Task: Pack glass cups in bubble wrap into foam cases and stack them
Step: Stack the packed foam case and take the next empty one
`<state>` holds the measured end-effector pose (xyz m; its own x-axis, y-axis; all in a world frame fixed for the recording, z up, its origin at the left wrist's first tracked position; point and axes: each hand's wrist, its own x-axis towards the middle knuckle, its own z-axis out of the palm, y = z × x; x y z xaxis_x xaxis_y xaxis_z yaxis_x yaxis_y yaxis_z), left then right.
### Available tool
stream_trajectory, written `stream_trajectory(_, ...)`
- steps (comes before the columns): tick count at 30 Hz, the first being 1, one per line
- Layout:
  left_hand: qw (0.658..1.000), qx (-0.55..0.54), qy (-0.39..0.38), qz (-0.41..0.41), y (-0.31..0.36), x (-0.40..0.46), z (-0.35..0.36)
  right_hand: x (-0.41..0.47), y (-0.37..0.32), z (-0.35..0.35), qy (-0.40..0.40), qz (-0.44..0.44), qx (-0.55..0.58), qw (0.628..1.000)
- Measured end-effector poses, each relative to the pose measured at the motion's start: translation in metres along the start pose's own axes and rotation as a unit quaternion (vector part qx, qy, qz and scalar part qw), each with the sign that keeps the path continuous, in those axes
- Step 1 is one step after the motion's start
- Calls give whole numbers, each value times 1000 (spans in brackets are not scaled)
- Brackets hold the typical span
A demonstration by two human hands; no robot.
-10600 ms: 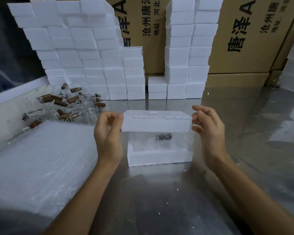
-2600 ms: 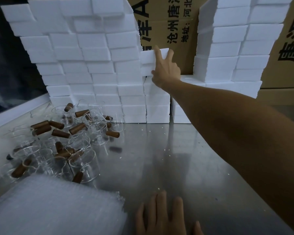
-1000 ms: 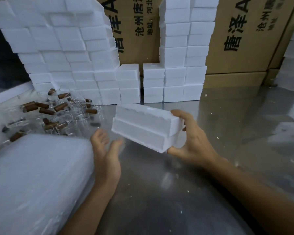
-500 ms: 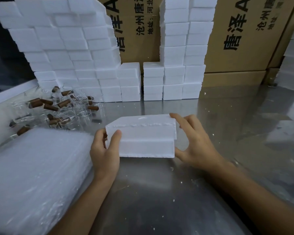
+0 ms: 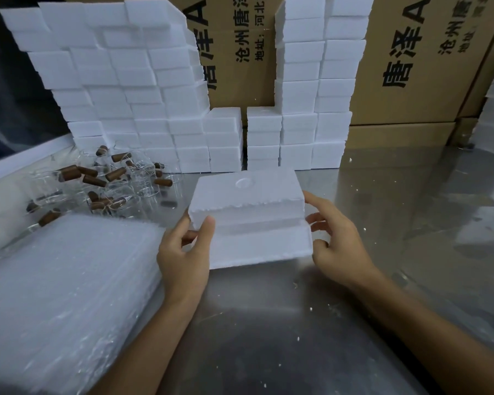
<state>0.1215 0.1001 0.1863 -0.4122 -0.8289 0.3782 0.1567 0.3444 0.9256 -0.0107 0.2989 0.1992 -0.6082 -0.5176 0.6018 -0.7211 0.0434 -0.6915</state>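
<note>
Half a second back the lid sat flush on its base; now we have raised its left end, so the foam case (image 5: 251, 223) gapes on our side with the lid tilted. Our left hand (image 5: 184, 252) pinches the lid's near left corner between thumb and curled fingers (image 5: 207, 232), while our right hand (image 5: 337, 238) cups the right end, its fingers bent against the seam between lid and base. The case rests on the steel table (image 5: 297, 323), just in front of the stacked foam cases (image 5: 143, 109).

We judge the foam very light and stiff but crumbly: its edge is ragged, and white crumbs lie on the table. We should hold it by the flat end faces, not the thin rim, and squeeze gently.

The glass cups (image 5: 120, 181), with brown wooden handles, lie jumbled to the left, near the bubble wrap pile (image 5: 69, 280). These will be hard, slippery and breakable; we would lift each by its body.
</note>
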Motion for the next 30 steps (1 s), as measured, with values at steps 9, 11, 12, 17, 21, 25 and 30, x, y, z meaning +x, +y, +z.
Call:
stream_trajectory(9,994,-21,-62,-83,11,0,-1,1,-6,-1,-43,69,124,989)
stream_trajectory(11,989,-43,-93,-105,14,-2,-1,-1,-6,1,-44,67,109,991)
stream_trajectory(12,987,-46,-107,-111,15,-2,-2,-1,-6,1,-42,74,95,992)
stream_trajectory(17,984,-27,-104,-139,17,2,-5,-4,-4,1,-38,64,33,997)
stream_trajectory(21,985,6,-95,-142,11,4,-5,-3,-6,4,-39,62,9,997)
stream_trajectory(25,987,55,-89,-119,13,2,-5,-2,-8,5,-59,105,30,992)
stream_trajectory(30,983,151,-76,-70,19,2,-3,-1,-7,10,-58,164,-1,985)
